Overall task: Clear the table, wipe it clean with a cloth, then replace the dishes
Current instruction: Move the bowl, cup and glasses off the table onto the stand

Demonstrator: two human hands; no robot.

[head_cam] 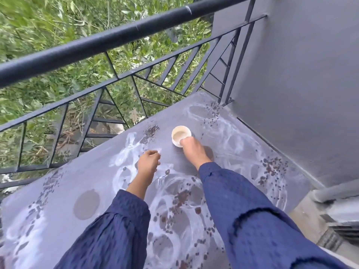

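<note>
Head view, near to far.

Sleeves: left sleeve (108, 235) and right sleeve (252, 220) are dark blue fabric with a fine woven texture, gathered at the cuffs.

Counter (87, 171): flat grey top, matte, covered in white swirled smears (124, 152) in ring and loop shapes, with clusters of dark brown spots (181, 197). One plain round dull patch (86, 204) lies at near left, beside the left sleeve.

Left hand (148, 162): over the counter's middle, knuckles up, fingers curled inward. Something white shows at the fingertips – cannot tell whether it is pinched there or is only smear on the surface.

Right hand (194, 150): farther out and to the right of the left hand, fingers bent down over the near rim of the cup (180, 133), gripping it there.

Cup: small, round, white, upright on the counter towards its far edge, with a pale beige inside. It sits just beyond the right hand's fingers and well apart from the left hand.

Beyond: black metal railing (116, 38) – thick round top bar, thin angled bars below. Green foliage (38, 26) lies behind it, and a smooth grey wall (301, 84) stands at right.
</note>
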